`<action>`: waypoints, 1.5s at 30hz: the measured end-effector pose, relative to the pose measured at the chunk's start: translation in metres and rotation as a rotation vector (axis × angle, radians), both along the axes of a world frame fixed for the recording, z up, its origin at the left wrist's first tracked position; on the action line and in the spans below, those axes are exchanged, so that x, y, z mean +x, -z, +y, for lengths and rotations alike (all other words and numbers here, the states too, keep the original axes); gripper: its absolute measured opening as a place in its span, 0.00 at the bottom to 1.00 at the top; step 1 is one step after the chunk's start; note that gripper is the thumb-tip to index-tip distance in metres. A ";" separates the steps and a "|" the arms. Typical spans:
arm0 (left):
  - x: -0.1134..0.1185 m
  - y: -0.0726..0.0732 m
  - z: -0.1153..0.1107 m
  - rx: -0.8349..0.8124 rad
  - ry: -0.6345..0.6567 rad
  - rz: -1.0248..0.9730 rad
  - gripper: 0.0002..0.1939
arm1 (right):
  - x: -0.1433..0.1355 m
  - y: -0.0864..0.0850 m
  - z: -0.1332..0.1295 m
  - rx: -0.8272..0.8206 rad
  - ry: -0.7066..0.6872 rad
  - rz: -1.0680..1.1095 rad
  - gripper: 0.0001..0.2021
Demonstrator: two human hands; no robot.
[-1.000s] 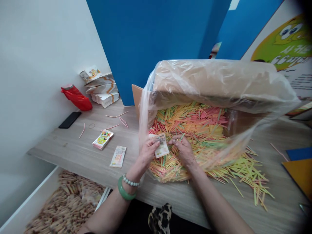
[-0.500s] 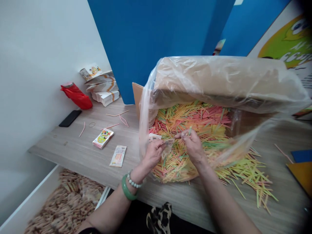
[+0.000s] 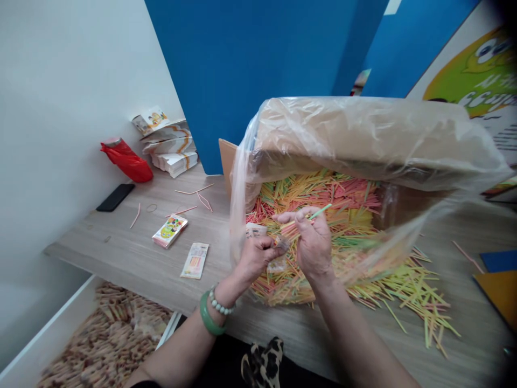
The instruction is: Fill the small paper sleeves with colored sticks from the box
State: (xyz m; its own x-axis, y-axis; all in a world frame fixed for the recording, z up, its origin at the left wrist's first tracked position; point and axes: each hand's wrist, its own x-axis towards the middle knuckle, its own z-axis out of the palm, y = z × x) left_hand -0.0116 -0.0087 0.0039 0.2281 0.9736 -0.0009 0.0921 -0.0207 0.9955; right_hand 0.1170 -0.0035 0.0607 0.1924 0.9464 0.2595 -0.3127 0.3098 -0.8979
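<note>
Both my hands are over a cardboard box (image 3: 363,124) lined with clear plastic, above a heap of thin coloured straws (image 3: 319,188) in yellow, pink, orange and green. My left hand (image 3: 254,257), with a green bangle and a bead bracelet at the wrist, pinches a small clear packet (image 3: 278,262) near its top. My right hand (image 3: 315,245) is closed round a few straws (image 3: 291,228); a green one sticks out past the thumb. Their near ends are close to the packet's mouth; I cannot tell whether any are inside. Another white printed packet (image 3: 255,230) lies just behind my left hand.
On the table's left are a filled packet (image 3: 195,261), a stack of printed cards (image 3: 169,230), loose pink straws (image 3: 135,215), a black phone (image 3: 116,198) and a red bag (image 3: 127,160). Straws spill (image 3: 428,302) right of the box. An open drawer (image 3: 100,339) below holds many filled packets.
My right hand has turned upward, so the straws in it now show, with the green one pointing right. My left hand still pinches the packet, moved slightly.
</note>
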 end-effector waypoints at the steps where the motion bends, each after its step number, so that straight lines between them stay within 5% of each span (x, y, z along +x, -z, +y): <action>1: 0.000 -0.004 -0.001 -0.030 0.004 -0.028 0.27 | -0.002 0.002 -0.001 -0.014 0.007 -0.031 0.08; 9: -0.004 -0.012 -0.009 -0.277 0.039 -0.287 0.21 | 0.008 0.013 -0.007 -0.066 -0.085 -0.126 0.05; 20: -0.004 -0.009 -0.003 0.070 0.104 -0.052 0.24 | 0.012 0.015 -0.004 -0.189 -0.256 -0.172 0.08; 32: 0.009 -0.002 -0.002 -0.011 -0.098 -0.212 0.25 | 0.012 0.034 0.000 -0.284 -0.291 -0.131 0.09; 39: 0.019 -0.001 -0.004 -0.258 0.014 -0.510 0.22 | 0.009 0.043 0.001 -0.324 -0.296 0.008 0.09; 45: 0.022 0.003 -0.003 -0.308 -0.031 -0.515 0.23 | 0.007 0.040 0.000 -0.290 -0.227 -0.005 0.07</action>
State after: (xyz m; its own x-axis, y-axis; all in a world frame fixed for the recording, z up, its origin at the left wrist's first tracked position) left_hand 0.0106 -0.0120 0.0012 0.2452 0.9524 -0.1810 -0.4078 0.2707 0.8720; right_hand 0.1235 -0.0034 0.0205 -0.0313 0.9992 -0.0250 -0.3398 -0.0341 -0.9399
